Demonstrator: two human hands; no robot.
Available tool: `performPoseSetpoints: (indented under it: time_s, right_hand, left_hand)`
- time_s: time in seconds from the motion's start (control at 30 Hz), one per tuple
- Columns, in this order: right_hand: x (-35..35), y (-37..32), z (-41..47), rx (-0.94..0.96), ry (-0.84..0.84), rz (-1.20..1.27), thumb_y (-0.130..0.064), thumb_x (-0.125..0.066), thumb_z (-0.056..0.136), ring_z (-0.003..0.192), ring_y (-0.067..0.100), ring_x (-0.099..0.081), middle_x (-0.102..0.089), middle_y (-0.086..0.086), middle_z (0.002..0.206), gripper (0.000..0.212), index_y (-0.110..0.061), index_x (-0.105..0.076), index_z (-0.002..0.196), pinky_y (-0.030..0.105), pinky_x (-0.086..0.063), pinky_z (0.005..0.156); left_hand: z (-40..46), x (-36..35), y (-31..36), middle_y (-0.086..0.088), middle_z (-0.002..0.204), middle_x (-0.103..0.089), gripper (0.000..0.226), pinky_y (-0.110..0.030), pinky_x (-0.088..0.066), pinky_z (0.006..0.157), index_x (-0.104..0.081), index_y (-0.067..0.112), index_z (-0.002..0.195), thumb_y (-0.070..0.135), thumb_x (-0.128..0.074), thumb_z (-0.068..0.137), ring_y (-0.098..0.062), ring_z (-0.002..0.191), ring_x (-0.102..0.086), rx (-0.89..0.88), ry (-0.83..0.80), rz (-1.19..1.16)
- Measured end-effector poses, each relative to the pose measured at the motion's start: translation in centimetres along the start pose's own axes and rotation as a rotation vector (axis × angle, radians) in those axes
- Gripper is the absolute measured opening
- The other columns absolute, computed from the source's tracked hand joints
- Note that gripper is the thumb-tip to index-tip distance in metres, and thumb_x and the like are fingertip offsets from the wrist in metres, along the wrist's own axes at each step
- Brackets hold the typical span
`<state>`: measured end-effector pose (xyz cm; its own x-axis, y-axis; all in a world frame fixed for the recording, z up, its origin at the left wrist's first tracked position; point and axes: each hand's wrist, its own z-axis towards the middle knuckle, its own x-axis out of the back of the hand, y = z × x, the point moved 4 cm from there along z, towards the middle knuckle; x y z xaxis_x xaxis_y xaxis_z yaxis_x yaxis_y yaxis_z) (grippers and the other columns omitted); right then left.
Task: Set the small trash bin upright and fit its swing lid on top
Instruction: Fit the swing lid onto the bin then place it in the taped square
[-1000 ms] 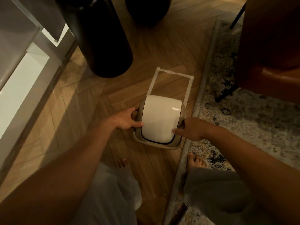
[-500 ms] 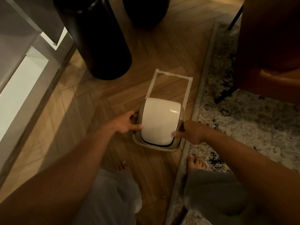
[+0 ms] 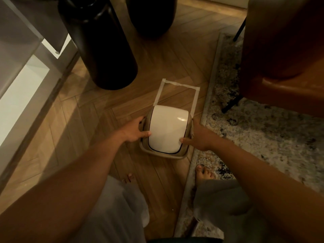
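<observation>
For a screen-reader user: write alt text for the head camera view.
Seen from above, a small trash bin with its white swing lid on top stands on a wood floor, gripped by the left hand and right hand at its sides. Masking tape marks a rectangle just beyond it, with a rug to the right.

Dim room, warm light falling across a herringbone floor

The wooden herringbone floor [image 3: 98, 123] is catching a soft glow at the left while the rest is sitting in shadow. A tall black cylindrical vase [image 3: 103, 50] is standing on it, with a second dark rounded vessel [image 3: 150, 16] just behind it. A white cabinet [image 3: 19, 76] is running along the left edge. A masking-tape outline [image 3: 177, 90] is marking the boards beside a speckled grey rug [image 3: 263, 123], whose pale border is lying along the planks. A brown leather armchair [image 3: 284, 55] is resting on thin black legs upon the rug.
</observation>
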<state>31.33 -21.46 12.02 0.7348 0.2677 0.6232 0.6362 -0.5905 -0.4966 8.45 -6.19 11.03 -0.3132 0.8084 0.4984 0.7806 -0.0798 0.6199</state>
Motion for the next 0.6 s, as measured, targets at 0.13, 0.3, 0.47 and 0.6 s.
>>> performPoseSetpoints:
  time_s: [0.13, 0.3, 0.47, 0.6]
  right_hand:
    - [-0.4, -1.2, -1.4, 0.078, 0.098, 0.093, -0.045, -0.083, 0.077, 0.138, 0.032, -0.047, -0.041, 0.009, 0.156, 0.111, -0.029, -0.008, 0.158, 0.052, -0.045, 0.108]
    - [-1.8, -1.1, -3.0, 0.101, 0.110, 0.087, -0.038, -0.082, 0.081, 0.142, 0.033, -0.043, -0.030, 0.010, 0.163, 0.116, -0.026, 0.001, 0.161, 0.051, -0.044, 0.110]
    - [-3.1, -0.5, -4.1, 0.115, 0.102, 0.144, -0.040, -0.083, 0.080, 0.147, 0.032, -0.035, -0.022, 0.009, 0.166, 0.120, -0.021, 0.003, 0.161, 0.050, -0.040, 0.114]
    - [-4.3, -0.5, -4.0, 0.079, 0.105, 0.162, -0.037, -0.086, 0.077, 0.142, 0.032, -0.043, -0.036, 0.012, 0.159, 0.114, -0.020, -0.006, 0.156, 0.049, -0.045, 0.111]
  left_hand:
    - [-1.1, 0.1, 0.4, -0.008, 0.163, -0.030, 0.096, -0.048, -0.030, 0.117, -0.018, 0.023, 0.159, 0.046, -0.073, 0.085, -0.030, 0.146, -0.033, 0.023, -0.002, 0.000]
    - [-2.9, 0.3, -0.4, -0.009, 0.163, -0.030, 0.099, -0.049, -0.033, 0.117, -0.014, 0.022, 0.160, 0.049, -0.072, 0.085, -0.029, 0.146, -0.034, 0.051, 0.024, -0.064]
    - [-4.4, -0.3, -1.6, -0.010, 0.162, -0.031, 0.096, -0.048, -0.034, 0.115, -0.016, 0.025, 0.159, 0.049, -0.072, 0.085, -0.030, 0.145, -0.035, 0.079, 0.023, -0.073]
    - [-4.4, -1.2, -2.4, -0.011, 0.163, -0.029, 0.105, -0.048, -0.032, 0.115, -0.014, 0.024, 0.159, 0.051, -0.077, 0.079, -0.031, 0.146, -0.033, 0.106, -0.021, -0.060]
